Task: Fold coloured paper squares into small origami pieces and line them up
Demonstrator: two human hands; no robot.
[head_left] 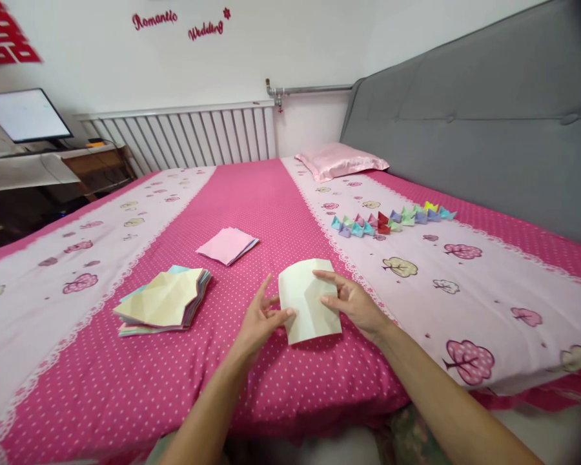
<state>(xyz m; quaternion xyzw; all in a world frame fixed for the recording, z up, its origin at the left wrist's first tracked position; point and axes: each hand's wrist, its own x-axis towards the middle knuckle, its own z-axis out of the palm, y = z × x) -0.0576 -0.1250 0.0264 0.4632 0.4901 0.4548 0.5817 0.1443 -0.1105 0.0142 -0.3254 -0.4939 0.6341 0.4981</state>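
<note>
While left grip (pixel 259 319) and right grip (pixel 351 301) pinch the pale sheet (pixel 308 300), positioning appears the active step.
Next move likely needs sheet edges steady.

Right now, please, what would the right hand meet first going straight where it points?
Past the held sheet, the right hand would probably meet the pink-topped stack, though depth is unclear.
</note>
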